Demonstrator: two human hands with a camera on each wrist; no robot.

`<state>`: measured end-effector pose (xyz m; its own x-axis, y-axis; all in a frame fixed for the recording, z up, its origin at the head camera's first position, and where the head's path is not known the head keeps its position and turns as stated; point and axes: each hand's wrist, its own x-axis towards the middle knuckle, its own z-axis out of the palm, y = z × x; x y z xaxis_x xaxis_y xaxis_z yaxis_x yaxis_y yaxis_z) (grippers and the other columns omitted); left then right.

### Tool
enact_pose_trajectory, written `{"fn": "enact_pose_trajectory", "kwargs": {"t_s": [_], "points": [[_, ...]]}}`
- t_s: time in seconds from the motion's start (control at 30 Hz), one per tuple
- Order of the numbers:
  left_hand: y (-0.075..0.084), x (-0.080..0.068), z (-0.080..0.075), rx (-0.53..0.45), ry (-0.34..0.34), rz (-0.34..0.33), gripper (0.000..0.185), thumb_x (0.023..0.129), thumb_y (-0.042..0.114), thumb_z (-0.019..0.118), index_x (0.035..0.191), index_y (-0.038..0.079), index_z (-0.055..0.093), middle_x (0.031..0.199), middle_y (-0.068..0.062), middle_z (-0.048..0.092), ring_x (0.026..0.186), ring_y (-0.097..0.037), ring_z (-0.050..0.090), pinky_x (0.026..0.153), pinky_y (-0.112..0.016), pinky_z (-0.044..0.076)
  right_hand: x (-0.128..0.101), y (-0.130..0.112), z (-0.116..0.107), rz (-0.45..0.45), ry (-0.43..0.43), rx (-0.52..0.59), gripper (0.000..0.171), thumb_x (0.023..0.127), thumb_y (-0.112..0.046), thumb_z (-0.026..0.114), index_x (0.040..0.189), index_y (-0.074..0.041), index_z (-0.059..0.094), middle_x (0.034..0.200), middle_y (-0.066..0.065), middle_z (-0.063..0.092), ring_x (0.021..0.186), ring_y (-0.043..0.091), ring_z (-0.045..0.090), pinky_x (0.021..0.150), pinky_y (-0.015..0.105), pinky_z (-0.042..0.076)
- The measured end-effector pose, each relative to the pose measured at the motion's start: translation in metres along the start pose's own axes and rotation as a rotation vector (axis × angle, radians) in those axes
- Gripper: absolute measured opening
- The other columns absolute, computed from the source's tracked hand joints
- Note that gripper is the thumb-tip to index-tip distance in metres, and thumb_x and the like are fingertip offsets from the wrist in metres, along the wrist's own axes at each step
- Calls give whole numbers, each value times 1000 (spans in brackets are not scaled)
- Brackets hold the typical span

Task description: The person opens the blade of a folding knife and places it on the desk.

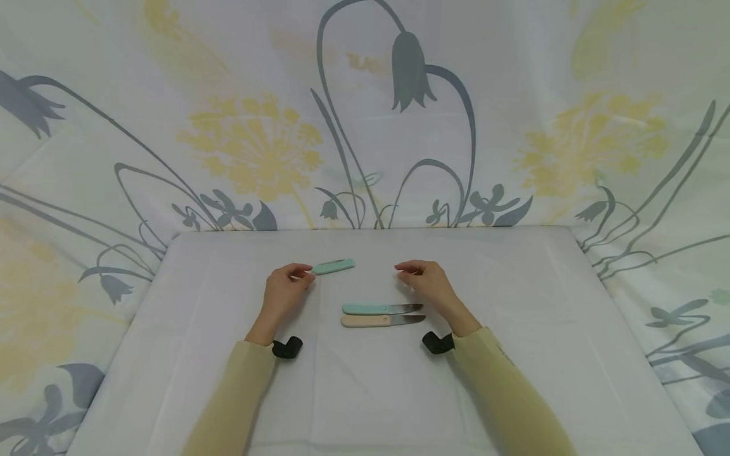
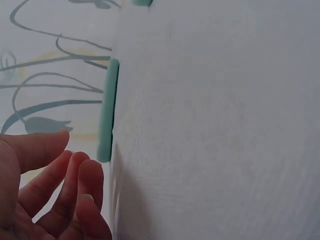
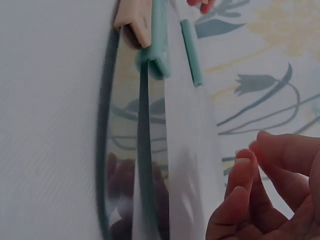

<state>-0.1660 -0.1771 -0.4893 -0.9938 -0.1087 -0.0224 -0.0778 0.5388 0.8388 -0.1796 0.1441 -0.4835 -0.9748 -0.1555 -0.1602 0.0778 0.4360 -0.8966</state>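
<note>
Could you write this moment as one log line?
left hand: at green sheath | right hand: holds nothing | two knives: lying on table

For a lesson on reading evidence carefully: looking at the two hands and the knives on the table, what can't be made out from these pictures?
- Left hand: whether its fingertips touch the green sheath; head view too small, wrist view unclear.
- Right hand: whether it pinches anything; too small.
- Green knife and beige knife: handles cut off by the top edge in the right wrist view.
</note>
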Motion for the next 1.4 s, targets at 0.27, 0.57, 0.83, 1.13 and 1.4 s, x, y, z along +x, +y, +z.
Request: {"fn": "enact_pose_trajectory", "kwargs": {"t_s": [0.27, 0.57, 0.83, 1.13, 1.4], "points": [[1, 16, 2, 72, -8, -76, 27, 91, 25, 71, 113, 9, 75, 95, -7, 71, 81, -21, 63, 75, -34, 46, 38, -12, 40, -15, -29, -43, 25, 97, -20, 67, 118, -8, 73, 107, 7, 72, 92, 20, 64, 76, 31, 50], [7, 19, 2, 148, -21, -107, 27, 88, 24, 74, 110, 8, 76, 95, -5, 72, 88, -24, 62, 77, -38, 45, 45, -29, 79, -38, -91, -149, 40, 95, -21, 68, 130, -1, 65, 111, 7, 70, 103, 21, 61, 94, 37, 47], [5, 20, 4, 175, -9, -91, 24, 85, 21, 76, 106, 10, 76, 91, -4, 70, 82, -22, 60, 70, -34, 42, 44, -38, 83, -6, -111, -147, 39, 96, -19, 65, 130, 0, 64, 129, 11, 65, 125, 27, 54, 105, 41, 41], [5, 19, 6, 141, -9, -78, 23, 84, 17, 77, 106, 10, 75, 97, -6, 70, 88, -25, 61, 75, -37, 42, 36, -37, 84, 47, -30, -15, 35, 92, -15, 71, 124, -2, 69, 119, 10, 68, 115, 25, 59, 98, 40, 46], [6, 16, 7, 98, -20, -58, 24, 84, 15, 78, 107, 10, 75, 100, -7, 71, 87, -24, 63, 78, -38, 44, 33, -34, 85, 108, 76, 105, 26, 89, -18, 74, 112, -7, 76, 98, 6, 73, 83, 16, 65, 76, 30, 51]]}}
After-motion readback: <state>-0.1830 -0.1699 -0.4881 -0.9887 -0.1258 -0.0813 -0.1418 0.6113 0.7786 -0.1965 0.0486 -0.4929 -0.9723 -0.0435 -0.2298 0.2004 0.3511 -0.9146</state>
